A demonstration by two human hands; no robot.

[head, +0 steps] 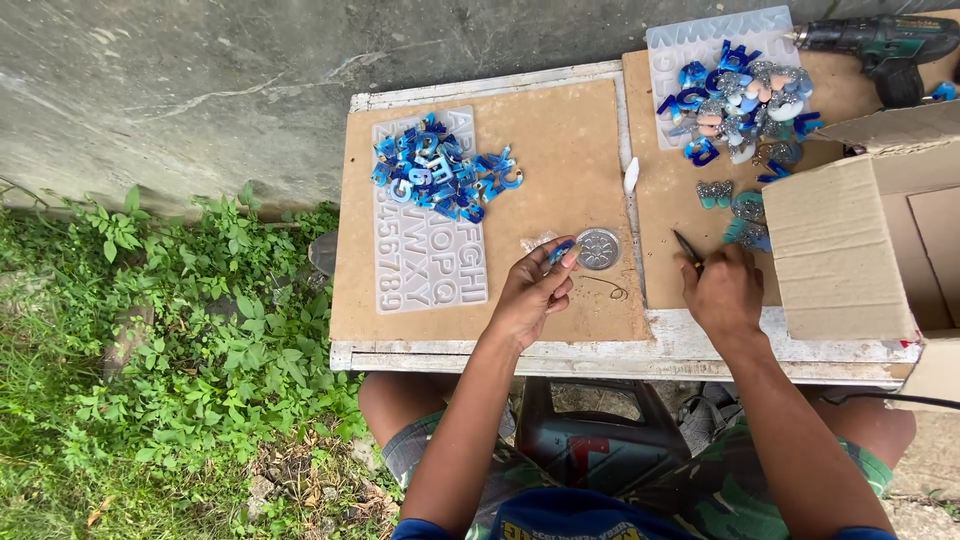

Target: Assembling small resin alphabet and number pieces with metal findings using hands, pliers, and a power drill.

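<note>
Pinching a small blue piece [560, 251] in your left hand [530, 295], you hold it just left of a round grey disc [598, 248] on the board [560, 150]. Your right hand [722, 290] closes on a thin dark tool [688, 248], tip pointing far-left. Farther left, blue letters [440, 170] heap on a clear mold [430, 250]. Far right sit more letters [740, 100], a drill [880, 45] and a box [860, 240].

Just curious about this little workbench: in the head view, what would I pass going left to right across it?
Pile of blue letters → left hand → round silver disc → right hand → cardboard box.
</note>
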